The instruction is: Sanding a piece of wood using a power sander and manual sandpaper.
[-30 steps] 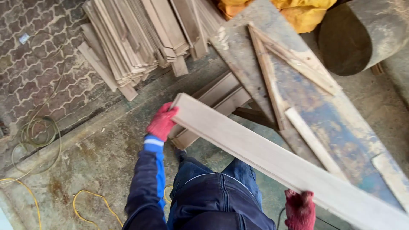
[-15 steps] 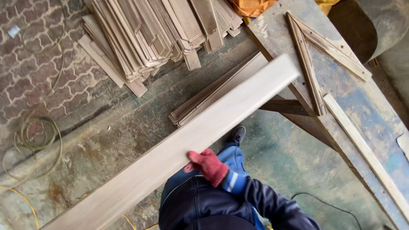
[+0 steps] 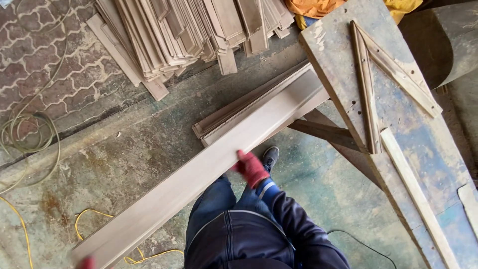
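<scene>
A long pale wooden plank runs slantwise above the stained concrete floor, its far end over a low stack of similar pale boards that lies on the floor by the near-left edge of the worn, blue-stained wooden worktop. The right hand, in a red knitted glove, is closed over the plank's right edge about midway along it. The left hand, also red-gloved, shows only as a sliver at the plank's near end at the bottom of the view; how far it is closed I cannot tell. On the worktop lie thin wooden strips joined in a V shape and a pale wooden batten along the near edge. A heap of short wooden slats lies on the floor beyond, and a yellow cable trails beneath the plank.
</scene>
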